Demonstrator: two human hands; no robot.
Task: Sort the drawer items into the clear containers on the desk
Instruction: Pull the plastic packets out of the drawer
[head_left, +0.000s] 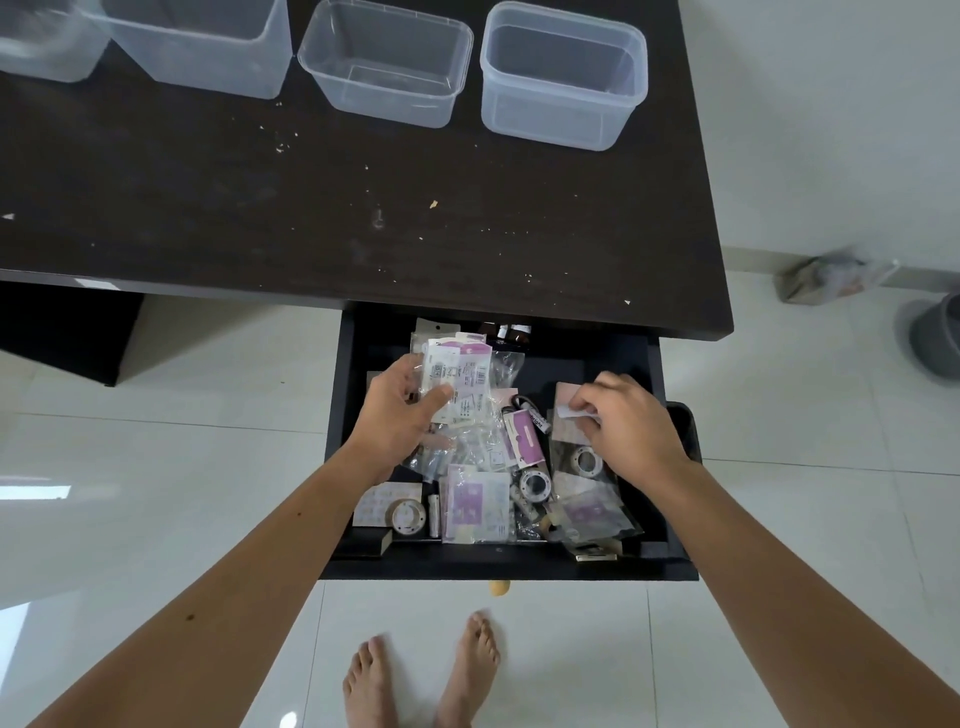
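The black drawer (670, 551) is pulled out under the dark desk (260, 208) and is full of small packets, tape rolls and batteries. My left hand (402, 415) grips a stack of clear plastic packets (457, 371) with white and purple labels, held just above the pile. My right hand (631, 421) pinches a small white paper slip (569, 412) over a pinkish card on the drawer's right side. Several clear containers (387, 62) stand in a row at the back of the desk; the ones I can see into are empty.
White tape rolls (535, 483) and purple-labelled packets (478, 501) lie in the drawer's front half. Small brown bottles (511, 332) stand at its back. My bare feet (421, 675) are on the white tile floor. A grey bin (935, 332) and a bag stand at the right.
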